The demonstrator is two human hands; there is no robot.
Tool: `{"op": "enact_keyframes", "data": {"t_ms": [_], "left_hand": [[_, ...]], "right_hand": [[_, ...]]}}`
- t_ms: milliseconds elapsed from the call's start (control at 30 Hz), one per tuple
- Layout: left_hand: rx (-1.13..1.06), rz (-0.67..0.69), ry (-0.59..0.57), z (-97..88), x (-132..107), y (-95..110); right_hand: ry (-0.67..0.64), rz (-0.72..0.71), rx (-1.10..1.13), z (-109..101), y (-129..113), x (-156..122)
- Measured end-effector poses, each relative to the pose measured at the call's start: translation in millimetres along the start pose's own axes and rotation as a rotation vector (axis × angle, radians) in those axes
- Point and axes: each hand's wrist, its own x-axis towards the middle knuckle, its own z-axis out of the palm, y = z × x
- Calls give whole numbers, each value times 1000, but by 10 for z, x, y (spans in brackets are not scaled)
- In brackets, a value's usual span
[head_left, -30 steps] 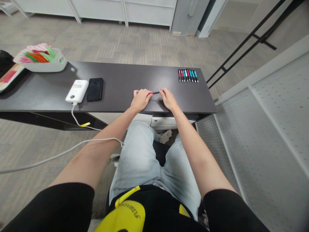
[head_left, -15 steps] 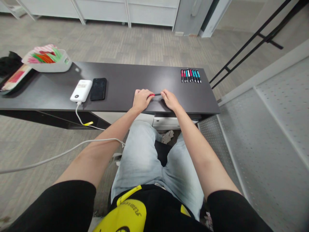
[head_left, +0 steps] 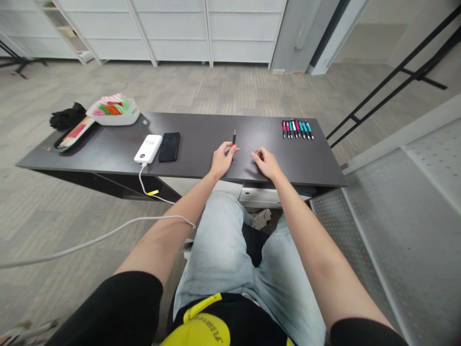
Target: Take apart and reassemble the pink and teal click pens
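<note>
My left hand [head_left: 223,159] is closed on a pen [head_left: 234,138] with a red and black barrel, above the middle of the dark tabletop [head_left: 201,139]. The pen's silver-tipped end points away from me, and its lower part is partly hidden by my fingers. To the right, apart from the pen, my right hand [head_left: 267,163] hovers near the table's front edge. Its fingers are loosely bent and I see nothing between them. Several pens [head_left: 297,129] in red, white and teal lie side by side in a row at the table's right end.
A black phone [head_left: 169,147] and a white power bank [head_left: 148,149] with a cable [head_left: 140,179] lie left of my hands. Farther left stand a white basket [head_left: 135,115] of colourful items and a dark tray [head_left: 66,148]. A perforated panel [head_left: 403,211] borders the right side.
My right hand has let go of the pen and moved away to the right. In my left hand the pen has swung from lying sideways to pointing away from me. The view has shifted.
</note>
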Motion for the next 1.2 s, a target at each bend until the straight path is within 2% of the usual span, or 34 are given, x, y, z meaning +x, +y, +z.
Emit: {"op": "enact_keyframes", "data": {"t_ms": [100, 200, 400, 567, 700, 833, 1033, 1200], "left_hand": [[-90, -99, 27, 11, -5, 49], [-126, -120, 5, 22, -11, 112], [-102, -75, -4, -6, -48, 199], [-116, -22, -57, -32, -66, 174], [-72, 8, -47, -39, -66, 113], [2, 82, 7, -42, -77, 69], [310, 177, -39, -84, -117, 126], [465, 224, -72, -105, -169, 211]], "right_hand": [[-36, 1, -59, -10, -62, -32], [-62, -6, -132, -9, -94, -42], [-150, -70, -226, -43, -160, -92], [-170, -103, -153, -28, -130, -67], [-60, -5, -34, -5, -77, 14], [74, 134, 20, 61, -164, -8], [-136, 107, 189, 379, -417, -88], [-198, 147, 262, 484, -502, -78]]}}
